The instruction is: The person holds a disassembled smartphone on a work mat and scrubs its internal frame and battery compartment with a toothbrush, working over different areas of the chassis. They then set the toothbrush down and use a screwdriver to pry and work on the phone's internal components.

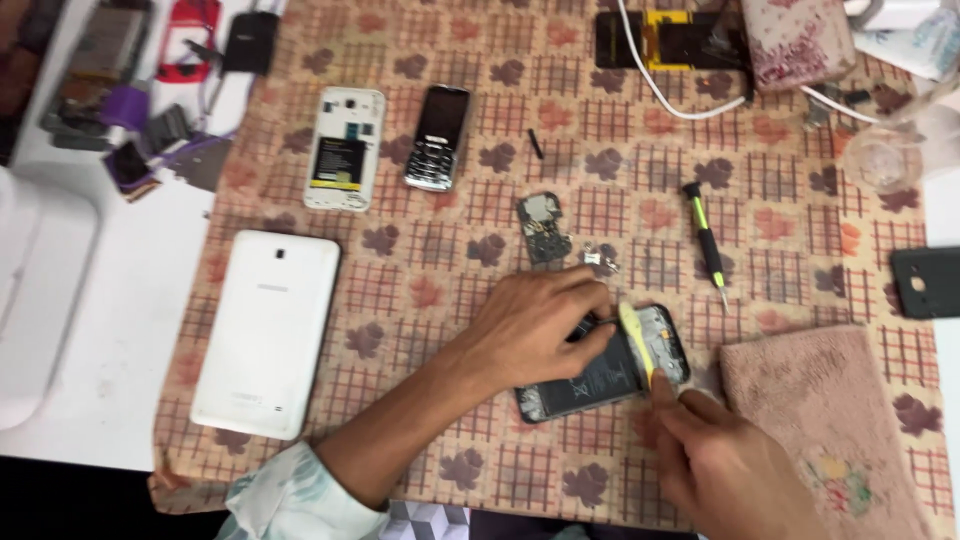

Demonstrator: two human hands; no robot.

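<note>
Fingers of left hand (535,325) pin opened phone (605,365); right hand (715,450) pinches yellow pry tool (636,340).

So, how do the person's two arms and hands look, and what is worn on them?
Both hands are bare: no gloves, and I see no rings or watch. The left hand joins a bare forearm that ends in a pale, light-patterned sleeve pushed up near the elbow. Of the right hand only the hand and wrist show, without any sleeve in view.

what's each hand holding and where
Right hand pinches the pale pry tool at its lower end. Left hand holds nothing, pressing down on the opened phone at its upper edge.
</note>
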